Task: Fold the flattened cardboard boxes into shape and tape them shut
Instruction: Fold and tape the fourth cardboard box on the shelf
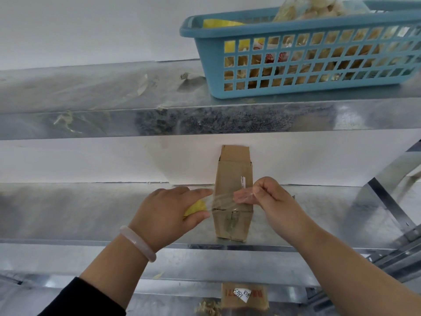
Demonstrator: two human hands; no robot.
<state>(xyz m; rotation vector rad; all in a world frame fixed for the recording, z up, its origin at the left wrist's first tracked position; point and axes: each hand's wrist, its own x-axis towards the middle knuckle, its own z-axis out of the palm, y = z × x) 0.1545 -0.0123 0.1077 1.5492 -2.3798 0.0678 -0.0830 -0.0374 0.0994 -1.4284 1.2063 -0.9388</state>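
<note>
A small cardboard box [230, 176] lay on the metal shelf [86, 210] between the two hands. Clear tape [219, 199] stretched across its top. The left hand [168, 216] gripped the yellow tape roll [195, 207] just left of the box, and the right hand [272, 198] pinched the tape's free end at the box's right edge. A blue basket [319, 88] sat on the shelf above.

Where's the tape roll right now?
Head view, left of centre: the yellow tape roll sits in the left hand, just left of the cardboard box on the metal shelf.
</note>
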